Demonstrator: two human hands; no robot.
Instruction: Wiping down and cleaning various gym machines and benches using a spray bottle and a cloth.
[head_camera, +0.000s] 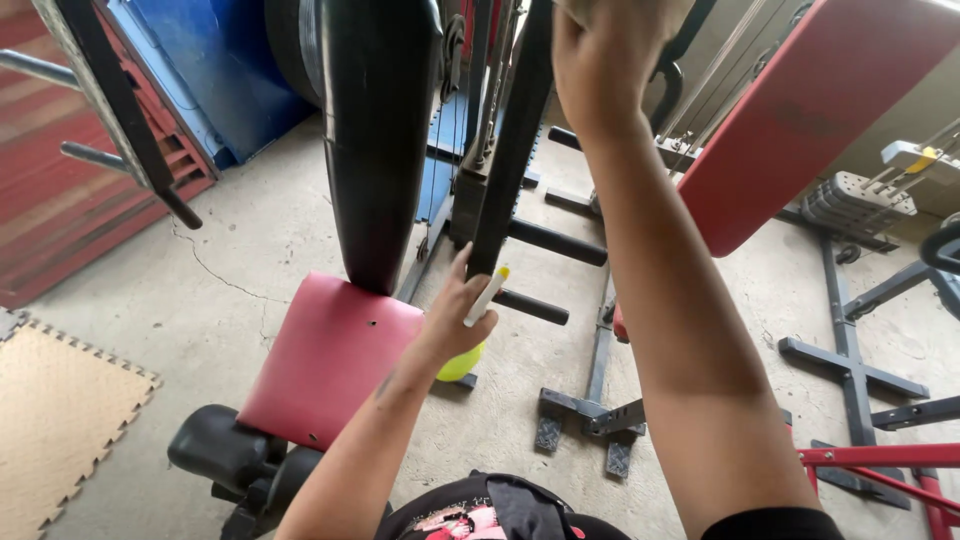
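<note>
My left hand (455, 315) is held low in front of a gym machine, closed on a yellow-green bottle (461, 363) whose white nozzle with a yellow tip (489, 294) sticks up between the fingers. It hovers beside the red seat pad (325, 357) and close to a black upright post (508, 150). My right hand (600, 50) is raised to the top of the view near that post; its fingers are cut off by the frame edge, so what it grips is hidden.
A black back pad (378, 130) rises above the seat. Black roller pads (215, 447) sit at the seat's front. A tilted red bench (800, 110), weight stack (860, 200), metal frame feet (590, 415), a foam mat (60, 420) and concrete floor surround.
</note>
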